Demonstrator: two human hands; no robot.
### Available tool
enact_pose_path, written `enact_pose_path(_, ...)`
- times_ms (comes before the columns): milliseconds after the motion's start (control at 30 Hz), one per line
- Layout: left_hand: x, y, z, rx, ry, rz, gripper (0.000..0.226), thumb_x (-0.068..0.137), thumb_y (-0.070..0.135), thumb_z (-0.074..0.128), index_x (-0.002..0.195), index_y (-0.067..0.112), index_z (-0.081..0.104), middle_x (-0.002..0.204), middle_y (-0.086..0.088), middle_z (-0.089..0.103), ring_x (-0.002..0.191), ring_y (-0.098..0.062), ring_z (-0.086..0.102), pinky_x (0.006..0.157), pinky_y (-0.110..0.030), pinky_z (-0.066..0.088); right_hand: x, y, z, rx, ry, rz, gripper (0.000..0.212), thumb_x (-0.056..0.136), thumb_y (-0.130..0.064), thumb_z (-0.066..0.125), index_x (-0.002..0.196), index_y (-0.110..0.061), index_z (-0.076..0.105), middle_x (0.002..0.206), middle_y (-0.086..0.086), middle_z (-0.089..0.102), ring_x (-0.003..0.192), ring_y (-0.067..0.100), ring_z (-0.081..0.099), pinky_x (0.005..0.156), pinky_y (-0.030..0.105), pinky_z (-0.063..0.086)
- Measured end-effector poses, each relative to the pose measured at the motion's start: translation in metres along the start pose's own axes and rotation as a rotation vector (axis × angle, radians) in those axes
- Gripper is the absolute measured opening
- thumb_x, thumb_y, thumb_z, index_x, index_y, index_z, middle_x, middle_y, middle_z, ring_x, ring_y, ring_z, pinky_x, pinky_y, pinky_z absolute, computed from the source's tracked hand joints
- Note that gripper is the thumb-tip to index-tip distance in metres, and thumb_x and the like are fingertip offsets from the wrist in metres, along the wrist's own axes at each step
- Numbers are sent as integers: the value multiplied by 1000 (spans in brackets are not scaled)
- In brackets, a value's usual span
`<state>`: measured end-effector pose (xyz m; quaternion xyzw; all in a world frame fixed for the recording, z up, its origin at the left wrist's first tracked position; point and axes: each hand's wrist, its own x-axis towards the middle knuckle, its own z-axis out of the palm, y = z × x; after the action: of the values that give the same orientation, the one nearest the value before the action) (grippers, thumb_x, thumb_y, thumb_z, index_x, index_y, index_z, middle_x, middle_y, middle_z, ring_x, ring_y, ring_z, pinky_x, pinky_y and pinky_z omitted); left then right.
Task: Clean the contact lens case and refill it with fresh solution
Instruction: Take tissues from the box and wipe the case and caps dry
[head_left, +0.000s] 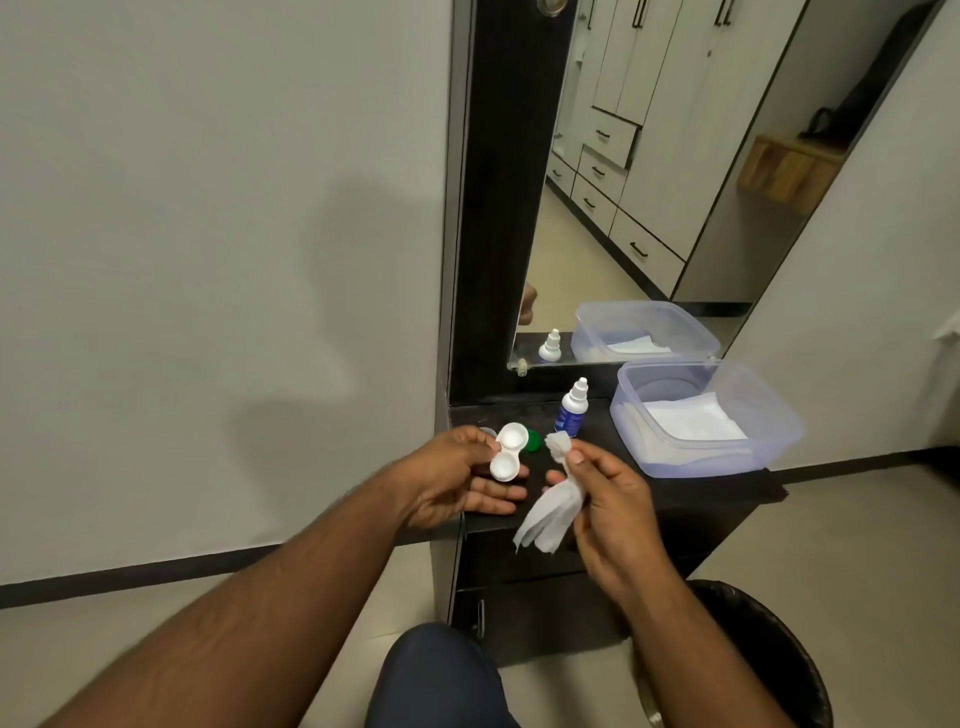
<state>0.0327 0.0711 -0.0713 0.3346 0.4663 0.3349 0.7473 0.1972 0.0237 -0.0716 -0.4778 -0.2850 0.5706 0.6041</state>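
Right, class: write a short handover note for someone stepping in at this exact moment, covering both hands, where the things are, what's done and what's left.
Left hand holds the white two-well plastic lens case, both wells uncapped.
Right hand pinches a twisted white tissue, its tip near the case but not in it.
Green round cap lies on the black counter; the small blue-labelled solution bottle stands behind, nozzle still capped.
Clear plastic box holds spare tissues.
Done: caps off. Left: wipe wells, refill, recap.

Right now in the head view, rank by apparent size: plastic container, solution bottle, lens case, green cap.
1. plastic container
2. solution bottle and lens case: look alike, and the case is nearer the camera, so unranked
3. green cap, partly hidden
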Motion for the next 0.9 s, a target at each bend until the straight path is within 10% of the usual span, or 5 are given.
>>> enact_pose_path(267,13,-21,20,-170,148,196,7,98,8,45,100,9,52,111,-19,67,91,-26,71,82,-40,58,14,3,-9,-831,-202,-705,18,83,-2,67,96,-14,74,94,-2,67,89,4,63,82,14,48)
enact_pose_path(400,13,-19,19,-178,175,186,10,96,1,48,99,8,54,108,-19,65,81,-22,70,71,-34,60,25,11,-5,-1337,-327,-975,12,81,-8,70,93,-9,72,86,5,65,78,17,61,67,29,54)
enact_pose_path(733,17,-16,22,-93,237,186,19,95,-5,42,86,11,49,101,-19,59,77,-20,64,63,-31,60,27,12,7,-1300,-378,-636,22,91,-14,59,109,-15,71,92,-3,47,82,5,46,68,4,34)
enact_pose_path(900,15,-16,24,-113,220,199,17,95,-5,44,86,9,49,100,-19,61,82,-26,66,73,-41,60,31,-24,12,-1786,-666,-790,30,90,-18,58,119,-23,65,109,4,50,97,18,50,77,24,41)
